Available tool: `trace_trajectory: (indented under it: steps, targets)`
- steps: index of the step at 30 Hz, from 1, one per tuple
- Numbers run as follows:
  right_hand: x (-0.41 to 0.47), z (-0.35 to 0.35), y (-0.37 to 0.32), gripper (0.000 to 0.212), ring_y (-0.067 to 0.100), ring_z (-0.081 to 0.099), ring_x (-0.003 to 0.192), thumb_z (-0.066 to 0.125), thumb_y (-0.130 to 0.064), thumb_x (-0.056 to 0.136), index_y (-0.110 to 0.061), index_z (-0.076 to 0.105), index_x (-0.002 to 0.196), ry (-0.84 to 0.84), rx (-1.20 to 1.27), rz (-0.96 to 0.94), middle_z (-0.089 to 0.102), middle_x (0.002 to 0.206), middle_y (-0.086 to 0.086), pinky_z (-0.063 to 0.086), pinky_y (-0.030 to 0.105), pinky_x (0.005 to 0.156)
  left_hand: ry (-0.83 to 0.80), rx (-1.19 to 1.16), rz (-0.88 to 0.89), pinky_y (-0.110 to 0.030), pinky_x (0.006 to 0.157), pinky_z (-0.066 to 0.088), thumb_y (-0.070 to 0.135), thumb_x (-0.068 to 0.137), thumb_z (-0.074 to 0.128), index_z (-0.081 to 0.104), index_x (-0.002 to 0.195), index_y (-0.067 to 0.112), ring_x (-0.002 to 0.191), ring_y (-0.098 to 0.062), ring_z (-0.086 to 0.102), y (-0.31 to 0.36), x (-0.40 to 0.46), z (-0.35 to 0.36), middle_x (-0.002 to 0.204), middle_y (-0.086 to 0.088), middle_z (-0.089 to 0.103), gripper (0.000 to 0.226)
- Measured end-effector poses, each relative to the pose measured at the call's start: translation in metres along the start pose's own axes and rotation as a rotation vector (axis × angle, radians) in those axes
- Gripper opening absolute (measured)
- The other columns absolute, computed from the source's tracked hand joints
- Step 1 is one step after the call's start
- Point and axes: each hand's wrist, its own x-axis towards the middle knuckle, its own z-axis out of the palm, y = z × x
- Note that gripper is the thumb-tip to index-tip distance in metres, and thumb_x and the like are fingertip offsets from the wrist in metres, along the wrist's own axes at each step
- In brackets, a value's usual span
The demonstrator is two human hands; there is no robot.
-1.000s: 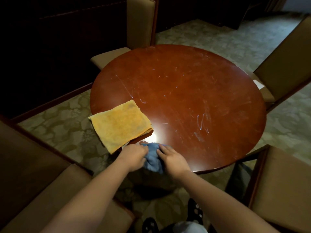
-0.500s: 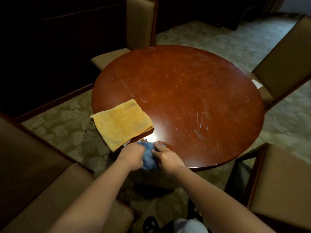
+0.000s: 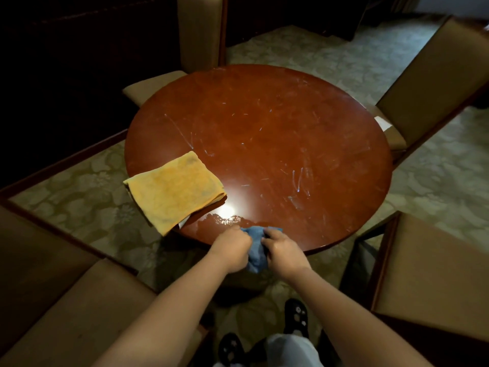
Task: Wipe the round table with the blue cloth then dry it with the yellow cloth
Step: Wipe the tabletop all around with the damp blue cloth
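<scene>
While my left hand (image 3: 232,251) and right hand (image 3: 284,251) grip the bunched blue cloth (image 3: 256,250) (step 1), wiping the bench (image 3: 264,133) needs it spread.

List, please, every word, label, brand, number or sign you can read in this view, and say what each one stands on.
There are none to read: the round table, the yellow cloth, the blue cloth and the chairs show no writing.
The pale patterns on the dark shoes are too small to read.
</scene>
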Motion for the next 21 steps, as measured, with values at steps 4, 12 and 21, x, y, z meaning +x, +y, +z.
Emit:
trace_trajectory:
  steps: [4, 12, 21]
  targets:
    - [-0.015, 0.002, 0.013, 0.038, 0.028, 0.046, 0.128, 0.052, -0.017, 0.092, -0.01, 0.059, 0.128, -0.034, -0.054, -0.038, 0.041, 0.147, 0.006, 0.038, 0.033, 0.105, 0.016, 0.051, 0.069, -0.035, 0.099, 0.042, 0.018, 0.094, 0.048, 0.058, 0.119, 0.007, 0.126, -0.026, 0.041, 0.003, -0.005, 0.007, 0.124, -0.01, 0.056, 0.029]
    - [-0.017, -0.007, 0.021, 0.035, 0.025, 0.045, 0.129, 0.05, -0.015, 0.092, -0.011, 0.062, 0.124, -0.014, -0.005, 0.077, 0.039, 0.148, 0.003, 0.034, 0.028, 0.105, 0.016, 0.004, 0.095, -0.034, 0.097, 0.041, 0.022, 0.094, 0.049, 0.061, 0.115, 0.009, 0.122, -0.023, 0.043, 0.016, 0.005, 0.003, 0.125, -0.008, 0.057, 0.027]
    - [-0.014, -0.026, 0.035, 0.027, 0.028, 0.052, 0.119, 0.052, -0.012, 0.087, -0.011, 0.064, 0.111, -0.038, 0.003, 0.075, 0.047, 0.139, 0.003, 0.043, 0.032, 0.093, 0.088, -0.196, 0.027, -0.032, 0.104, 0.037, 0.023, 0.091, 0.056, 0.064, 0.102, 0.013, 0.131, -0.023, 0.04, 0.028, 0.013, 0.008, 0.14, -0.008, 0.046, 0.016]
